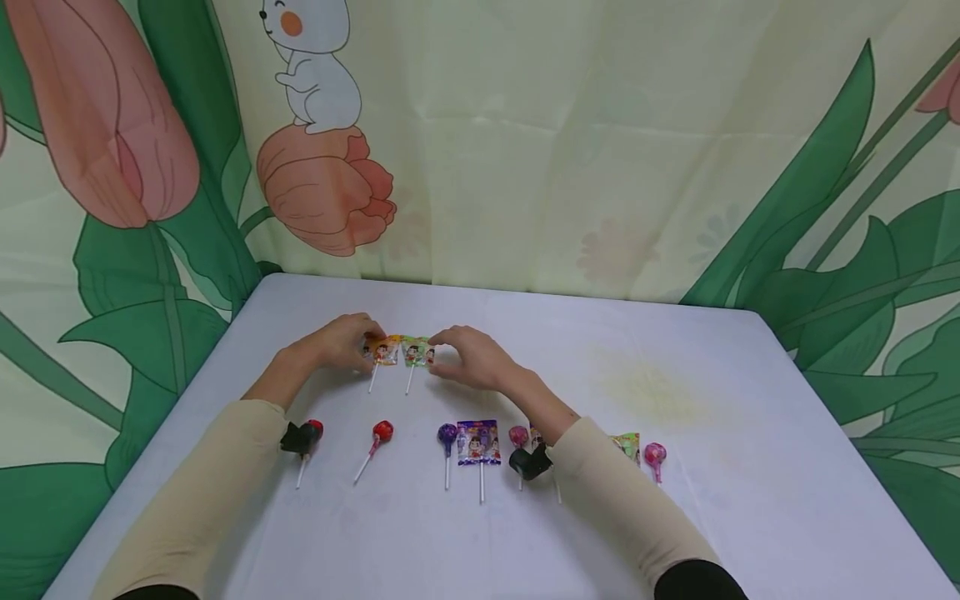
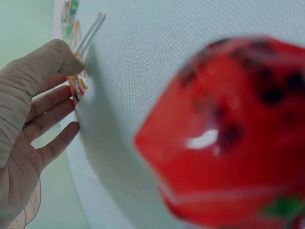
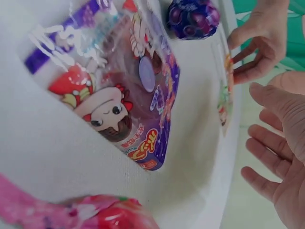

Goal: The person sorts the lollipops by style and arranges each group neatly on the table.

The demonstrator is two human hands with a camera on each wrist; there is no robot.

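My left hand [image 1: 341, 342] pinches the edge of an orange-wrapped lollipop [image 1: 387, 351] between thumb and fingers. In the left wrist view, the thumb lies over the orange wrapper [image 2: 76, 69] with fingers behind it. Right beside it lies a green-wrapped lollipop [image 1: 414, 351], its white stick pointing toward me. My right hand [image 1: 472, 358] is at the green wrapper's right edge, thumb and fingers spread. The right wrist view shows a gap between this hand [image 3: 281, 143] and the green wrapper [image 3: 223, 102].
Nearer me runs a row: red lollipops [image 1: 382, 431], a purple ball lollipop [image 1: 447, 433], a flat purple-wrapped lollipop [image 1: 478, 442] and pink ones [image 1: 655, 454]. My right forearm covers part of the row. A printed curtain [image 1: 525, 167] hangs behind the white table [image 1: 555, 325].
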